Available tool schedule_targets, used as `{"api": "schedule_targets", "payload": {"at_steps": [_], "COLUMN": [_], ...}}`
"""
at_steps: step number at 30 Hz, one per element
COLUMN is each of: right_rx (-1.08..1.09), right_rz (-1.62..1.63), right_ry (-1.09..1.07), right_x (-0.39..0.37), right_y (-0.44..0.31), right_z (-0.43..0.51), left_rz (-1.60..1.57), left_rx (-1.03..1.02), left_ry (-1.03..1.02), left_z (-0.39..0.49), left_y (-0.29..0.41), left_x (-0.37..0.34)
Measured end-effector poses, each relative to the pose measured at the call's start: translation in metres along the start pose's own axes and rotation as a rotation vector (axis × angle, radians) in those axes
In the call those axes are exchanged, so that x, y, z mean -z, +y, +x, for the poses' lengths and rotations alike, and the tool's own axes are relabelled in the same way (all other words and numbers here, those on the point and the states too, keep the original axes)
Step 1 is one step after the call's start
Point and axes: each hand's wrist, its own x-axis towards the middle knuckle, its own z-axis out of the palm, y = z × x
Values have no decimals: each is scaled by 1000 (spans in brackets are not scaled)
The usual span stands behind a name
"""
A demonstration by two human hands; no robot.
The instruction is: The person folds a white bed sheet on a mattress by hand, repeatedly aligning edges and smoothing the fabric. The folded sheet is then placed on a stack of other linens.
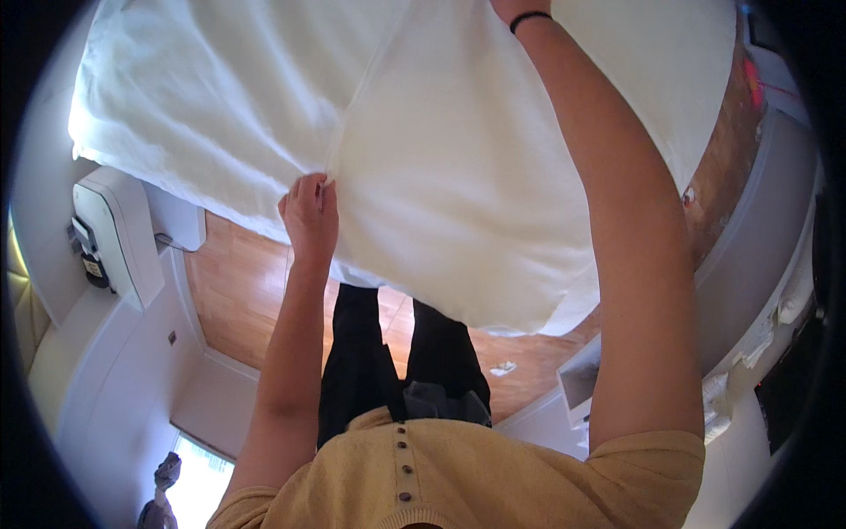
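Observation:
A large white bed cover [462, 178] spreads before me, loosely rippled and hanging over the near side of the bed. My left hand [310, 208] pinches it between thumb and fingers at the lower end of a long seam or folded edge [353, 99]. From that grip, creases fan out to the upper left. At the top border my right hand [519, 8] is mostly cut off; only its base shows, next to a black wristband. Its fingers lie outside the picture, so whether they hold the cover cannot be seen.
Left of the bed stands a white bedside unit [122, 231] with a dark bottle [94, 270] by it. A crumpled white scrap [503, 368] lies on the wood-look floor [231, 291]. Along the right runs a long grey-white furniture side [740, 231].

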Motion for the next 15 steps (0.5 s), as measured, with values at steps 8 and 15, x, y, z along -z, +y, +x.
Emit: {"api": "schedule_targets", "payload": {"at_steps": [8,15], "right_rx": [372,-110], "right_rz": [162,-356], "right_ry": [173,76], "right_x": [-14,34], "right_y": [-24,95], "right_z": [-148,-267], "left_rz": [-61,169], "left_rx": [-524,-642], "left_ry": [-202,-632], "left_z": [-50,-129], "left_y": [65,17], "left_x": [-23,-34]}}
